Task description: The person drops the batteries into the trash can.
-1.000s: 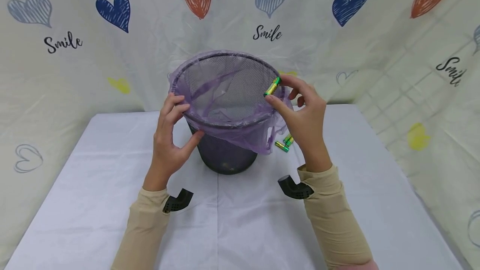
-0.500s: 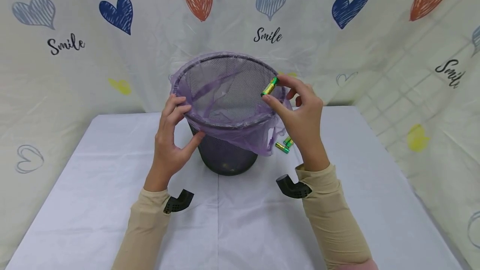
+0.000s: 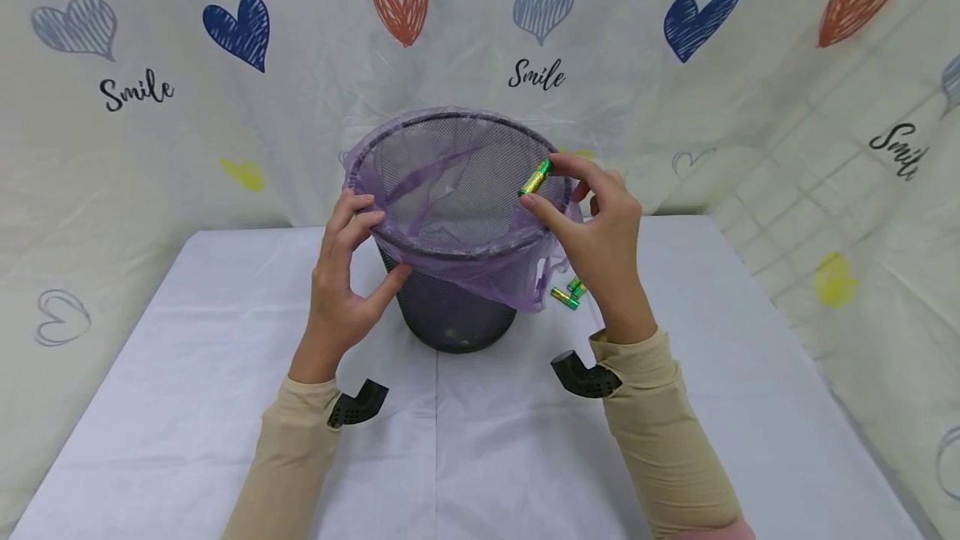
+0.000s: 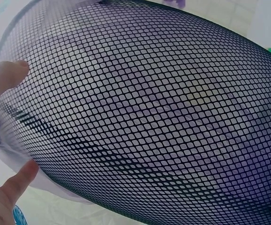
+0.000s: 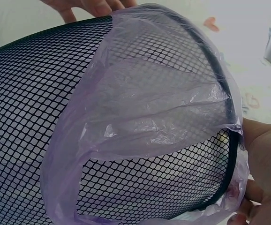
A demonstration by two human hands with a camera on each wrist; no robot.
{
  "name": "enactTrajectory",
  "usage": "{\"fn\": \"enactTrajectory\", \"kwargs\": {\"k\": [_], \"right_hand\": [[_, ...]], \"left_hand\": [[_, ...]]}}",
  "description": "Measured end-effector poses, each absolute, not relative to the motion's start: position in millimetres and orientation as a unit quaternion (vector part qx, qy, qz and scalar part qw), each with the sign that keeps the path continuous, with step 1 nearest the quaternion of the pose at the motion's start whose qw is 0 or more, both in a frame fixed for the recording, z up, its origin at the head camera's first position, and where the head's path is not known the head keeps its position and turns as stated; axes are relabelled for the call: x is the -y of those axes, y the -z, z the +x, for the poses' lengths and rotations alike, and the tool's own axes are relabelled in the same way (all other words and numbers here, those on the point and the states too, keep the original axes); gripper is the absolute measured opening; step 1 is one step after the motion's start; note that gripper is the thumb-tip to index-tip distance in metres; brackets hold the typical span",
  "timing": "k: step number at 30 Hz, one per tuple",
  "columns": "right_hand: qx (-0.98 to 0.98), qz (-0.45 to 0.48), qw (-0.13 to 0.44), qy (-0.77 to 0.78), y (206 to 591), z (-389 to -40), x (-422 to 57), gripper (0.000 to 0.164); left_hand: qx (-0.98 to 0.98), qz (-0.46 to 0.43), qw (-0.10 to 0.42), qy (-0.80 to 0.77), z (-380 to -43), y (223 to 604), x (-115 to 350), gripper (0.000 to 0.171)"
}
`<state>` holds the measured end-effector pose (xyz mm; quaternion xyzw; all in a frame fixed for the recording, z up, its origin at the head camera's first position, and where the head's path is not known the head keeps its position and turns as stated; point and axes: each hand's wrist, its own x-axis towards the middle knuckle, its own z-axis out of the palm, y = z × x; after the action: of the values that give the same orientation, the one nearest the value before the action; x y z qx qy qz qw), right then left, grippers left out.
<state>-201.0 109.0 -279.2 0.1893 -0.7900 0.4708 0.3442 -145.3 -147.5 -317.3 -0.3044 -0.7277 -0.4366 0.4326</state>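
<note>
A black mesh wastebasket (image 3: 457,325) stands on the table, tilted a little toward me, with a thin purple plastic bag (image 3: 491,275) lining it and folded over its rim. My left hand (image 3: 341,282) holds the basket's left side, fingers at the rim and thumb lower on the front. Between thumb and forefinger, my right hand (image 3: 603,236) pinches a green and gold battery (image 3: 535,178) over the right part of the opening. In the right wrist view, the bag (image 5: 140,108) hangs loosely outside the mesh; the pinched battery is hardly visible there.
More green and gold batteries (image 3: 565,298) lie on the white-covered table (image 3: 495,457), right of the basket and partly behind my right hand. A pale curtain (image 3: 465,57) printed with hearts hangs behind the table.
My right hand has shifted slightly left with the battery, further over the basket's opening. The left hand keeps its hold. The whole view has drifted down a little.
</note>
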Motion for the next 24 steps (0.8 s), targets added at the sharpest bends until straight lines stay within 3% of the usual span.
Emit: {"fn": "enactTrajectory", "kwargs": {"k": [24], "right_hand": [[0.789, 0.186, 0.341, -0.476, 265, -183, -100, 0.045]], "left_hand": [[0.735, -0.299, 0.428, 0.433, -144, 317, 147, 0.05]]}}
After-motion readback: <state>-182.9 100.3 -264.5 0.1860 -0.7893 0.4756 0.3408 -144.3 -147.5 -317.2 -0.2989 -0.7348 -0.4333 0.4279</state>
